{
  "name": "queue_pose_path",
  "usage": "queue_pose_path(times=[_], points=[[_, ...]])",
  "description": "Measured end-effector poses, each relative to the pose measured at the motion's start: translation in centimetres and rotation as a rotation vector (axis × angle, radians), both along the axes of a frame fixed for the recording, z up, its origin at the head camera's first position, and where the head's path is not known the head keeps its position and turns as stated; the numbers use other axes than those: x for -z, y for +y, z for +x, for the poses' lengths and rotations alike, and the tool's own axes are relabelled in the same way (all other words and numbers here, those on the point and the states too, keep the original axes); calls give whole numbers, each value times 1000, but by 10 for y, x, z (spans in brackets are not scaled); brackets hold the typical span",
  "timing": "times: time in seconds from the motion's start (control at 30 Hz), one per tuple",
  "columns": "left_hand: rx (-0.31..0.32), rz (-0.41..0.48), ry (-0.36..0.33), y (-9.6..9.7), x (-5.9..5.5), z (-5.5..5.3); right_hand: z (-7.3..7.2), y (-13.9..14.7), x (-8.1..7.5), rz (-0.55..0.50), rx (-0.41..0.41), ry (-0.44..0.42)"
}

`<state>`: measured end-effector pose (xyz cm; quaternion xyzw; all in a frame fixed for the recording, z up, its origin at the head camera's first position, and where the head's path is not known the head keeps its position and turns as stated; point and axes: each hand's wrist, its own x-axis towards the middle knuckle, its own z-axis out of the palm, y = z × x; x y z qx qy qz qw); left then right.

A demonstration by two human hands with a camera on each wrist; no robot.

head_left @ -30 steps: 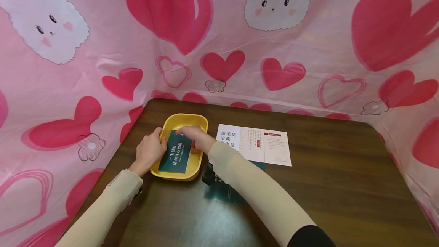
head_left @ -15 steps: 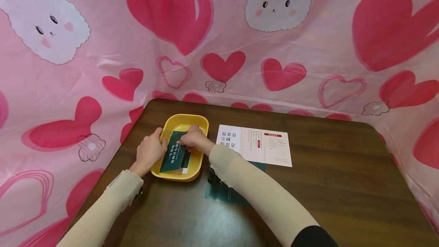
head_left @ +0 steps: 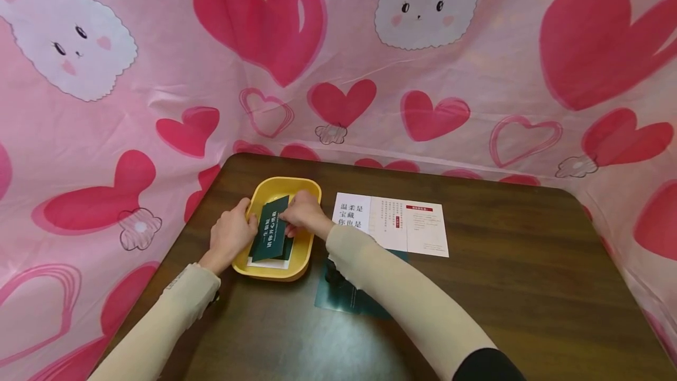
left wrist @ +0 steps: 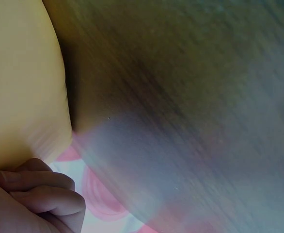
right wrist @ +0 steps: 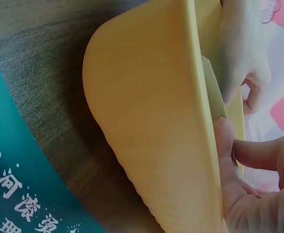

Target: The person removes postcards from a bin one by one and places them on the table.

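A yellow plastic tray (head_left: 302, 254) stands at the table's left side. My left hand (head_left: 231, 231) grips its left rim, and in the left wrist view the fingers (left wrist: 50, 196) are curled at its edge. Inside the tray, my right hand (head_left: 305, 214) pinches the right edge of a dark green card (head_left: 271, 231) with white lettering, lifted and tilted. Under it lies another card with a white border (head_left: 282, 264). From the right wrist, thumb (right wrist: 258, 154) and fingers close on the card just inside the tray wall (right wrist: 147, 97).
Right of the tray, white and cream printed cards (head_left: 427, 228) lie flat on the brown wooden table (head_left: 508, 287). A dark green card (head_left: 344, 298) lies nearer, partly under the right forearm. Pink heart-patterned cloth (head_left: 439, 75) hangs behind and at the sides.
My right hand has gone from reaching over the green card's far end to pinching its right edge. The card has lifted and tilted, uncovering the white-bordered card. The left hand stays put.
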<state>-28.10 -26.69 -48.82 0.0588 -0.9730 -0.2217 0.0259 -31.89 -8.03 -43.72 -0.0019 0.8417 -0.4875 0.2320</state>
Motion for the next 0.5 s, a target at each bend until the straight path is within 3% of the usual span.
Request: queue_pose_path(times=[0.5], points=[[11, 5, 2, 0, -1, 1, 4, 13, -2, -17, -60, 81]])
